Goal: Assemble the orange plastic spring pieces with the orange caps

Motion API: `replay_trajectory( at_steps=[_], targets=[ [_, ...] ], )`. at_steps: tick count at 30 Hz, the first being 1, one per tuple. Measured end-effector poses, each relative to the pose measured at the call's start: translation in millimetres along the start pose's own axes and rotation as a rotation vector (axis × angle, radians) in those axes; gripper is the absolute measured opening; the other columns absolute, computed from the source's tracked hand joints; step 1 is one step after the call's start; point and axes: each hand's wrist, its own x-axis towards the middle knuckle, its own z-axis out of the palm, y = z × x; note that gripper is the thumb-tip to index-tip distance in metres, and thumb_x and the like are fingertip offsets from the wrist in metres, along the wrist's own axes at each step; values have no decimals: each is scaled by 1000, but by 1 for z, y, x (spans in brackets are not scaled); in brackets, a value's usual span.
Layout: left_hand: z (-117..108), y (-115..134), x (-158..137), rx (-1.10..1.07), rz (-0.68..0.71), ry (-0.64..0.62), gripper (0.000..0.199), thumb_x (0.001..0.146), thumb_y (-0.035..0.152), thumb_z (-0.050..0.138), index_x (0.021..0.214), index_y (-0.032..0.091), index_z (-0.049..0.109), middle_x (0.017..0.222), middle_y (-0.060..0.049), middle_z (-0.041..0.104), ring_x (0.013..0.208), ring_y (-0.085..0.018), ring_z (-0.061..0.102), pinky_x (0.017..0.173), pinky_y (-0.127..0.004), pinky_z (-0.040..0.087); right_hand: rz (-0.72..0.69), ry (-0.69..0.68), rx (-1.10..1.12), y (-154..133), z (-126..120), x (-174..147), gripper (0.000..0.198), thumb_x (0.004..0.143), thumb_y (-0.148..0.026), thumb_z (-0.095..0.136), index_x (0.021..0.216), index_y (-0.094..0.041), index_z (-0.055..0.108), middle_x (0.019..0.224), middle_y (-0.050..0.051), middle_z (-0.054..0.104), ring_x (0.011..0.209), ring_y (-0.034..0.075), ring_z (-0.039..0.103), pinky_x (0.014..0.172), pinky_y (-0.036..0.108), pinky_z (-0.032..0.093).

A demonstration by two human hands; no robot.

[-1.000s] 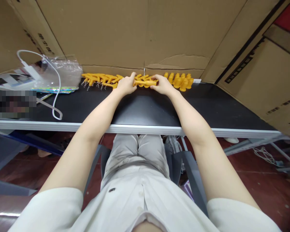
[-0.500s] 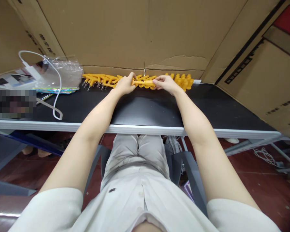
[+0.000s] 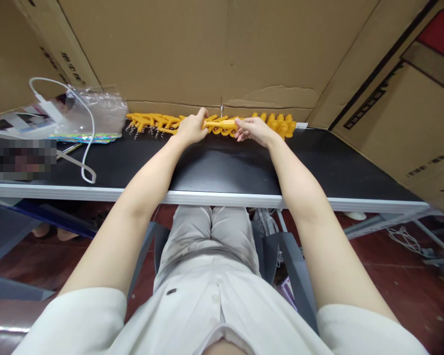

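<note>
A yellow plastic piece (image 3: pixel 224 124), slim at its left and thicker and ribbed at its right, lies level between my hands near the back of the black table. My left hand (image 3: pixel 191 129) is closed around its slim left part. At the thick right end, my right hand (image 3: pixel 255 129) has its thumb against the piece, with the other fingers loosely curled below. Behind and left of my left hand is a row of branching yellow pieces (image 3: pixel 151 121) with metal spirals (image 3: pixel 135 131) hanging from them. Several knobbed yellow pieces (image 3: pixel 287 127) stand beyond my right hand.
A cardboard wall (image 3: pixel 177 54) rises behind the table (image 3: pixel 225 167), and another cardboard panel (image 3: pixel 414 128) bounds the right. At the left are a clear plastic bag (image 3: pixel 103 111), a white cable (image 3: pixel 93 128) and a colourful flat packet (image 3: pixel 92 138). A metal edge (image 3: pixel 222 198) borders the front.
My right hand has turned slightly and its fingers have loosened and dropped, showing more of the ribbed end. The left hand keeps its hold almost unmoved.
</note>
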Motion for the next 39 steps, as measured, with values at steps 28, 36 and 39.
replay_trajectory(
  at_steps=[28, 36, 39],
  targets=[
    [7, -5, 3, -41, 67, 33, 62, 96, 30, 63, 157, 28, 58, 117, -14, 82, 117, -41, 76, 110, -53, 58, 240, 50, -16, -3, 14, 4, 82, 85, -109, 59, 85, -26, 66, 47, -6, 33, 45, 19, 46, 51, 35, 52],
    [7, -6, 3, -59, 59, 23, 59, 99, 31, 62, 158, 29, 57, 123, -13, 81, 124, -42, 77, 115, -58, 55, 129, -5, -68, 12, 8, 16, 91, 75, -118, 50, 74, -27, 57, 51, -5, 32, 47, 15, 37, 50, 33, 47],
    [6, -6, 4, -69, 44, 23, 58, 100, 32, 60, 158, 28, 57, 124, -15, 81, 126, -44, 76, 114, -59, 55, 80, -8, -94, 12, 4, 15, 94, 76, -118, 49, 81, -25, 64, 58, 1, 48, 55, 19, 51, 61, 39, 58]
  ],
)
